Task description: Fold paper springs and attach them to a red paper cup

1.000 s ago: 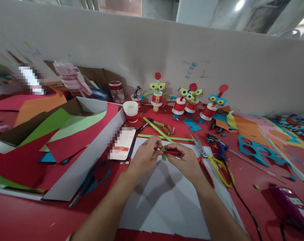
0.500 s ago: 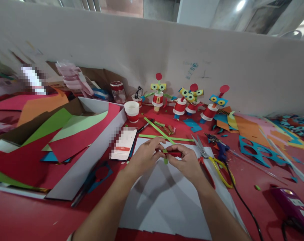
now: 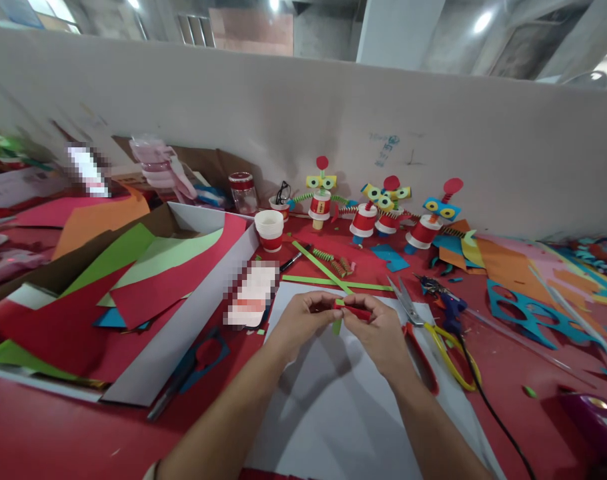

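Observation:
Over the white sheets (image 3: 333, 400), my left hand (image 3: 299, 327) and my right hand (image 3: 381, 337) meet, both closed in a pinch. Between their fingertips is a small folded piece where a green paper strip (image 3: 337, 327) crosses a red paper strip (image 3: 358, 312). The green end hangs down towards me; the red part runs under my right fingers. Part of the fold is hidden by the fingers. Just beyond, long green paper strips (image 3: 318, 260) lie across each other. Scissors with yellow and red handles (image 3: 436, 340) rest right of my right hand.
A white box (image 3: 183, 333) of coloured paper stands left. A phone (image 3: 253, 293) and stacked paper cups (image 3: 269, 230) are behind my left hand. Several paper-cup figures (image 3: 320, 207) stand along the wall. A glue gun (image 3: 452, 310) with a black cord and blue paper scraps (image 3: 518, 313) lie right.
The view has shifted slightly, so the scene sits a little lower and further right. Both hands remain on the folded strips, the left fingers now lying closer around the fold.

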Motion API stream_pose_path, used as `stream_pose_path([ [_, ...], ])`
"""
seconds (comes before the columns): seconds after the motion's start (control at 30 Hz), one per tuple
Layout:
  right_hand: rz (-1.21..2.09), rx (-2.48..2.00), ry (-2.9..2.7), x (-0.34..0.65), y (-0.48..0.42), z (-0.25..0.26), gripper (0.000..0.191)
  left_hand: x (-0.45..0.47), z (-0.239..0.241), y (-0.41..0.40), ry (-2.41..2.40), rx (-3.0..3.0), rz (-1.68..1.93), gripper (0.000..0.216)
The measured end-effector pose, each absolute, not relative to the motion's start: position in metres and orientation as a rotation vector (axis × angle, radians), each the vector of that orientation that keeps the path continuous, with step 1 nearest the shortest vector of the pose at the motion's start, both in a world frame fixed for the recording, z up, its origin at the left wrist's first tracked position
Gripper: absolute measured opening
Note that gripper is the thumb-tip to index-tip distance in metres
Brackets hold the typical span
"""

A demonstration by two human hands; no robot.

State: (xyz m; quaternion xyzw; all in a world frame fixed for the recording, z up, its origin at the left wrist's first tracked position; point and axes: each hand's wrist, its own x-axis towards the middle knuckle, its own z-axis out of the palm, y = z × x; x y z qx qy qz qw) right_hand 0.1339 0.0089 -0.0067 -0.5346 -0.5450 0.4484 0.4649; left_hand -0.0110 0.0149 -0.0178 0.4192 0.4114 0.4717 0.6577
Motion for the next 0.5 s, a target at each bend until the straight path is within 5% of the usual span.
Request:
stream_pose_path([
  [0.5, 0.934, -1.278, -1.618, 0.1389, 0.0090, -0.0131, 0.014, -0.0119, -0.0158, 0.0159, 1.001, 0.737, 1.093, 0.028],
])
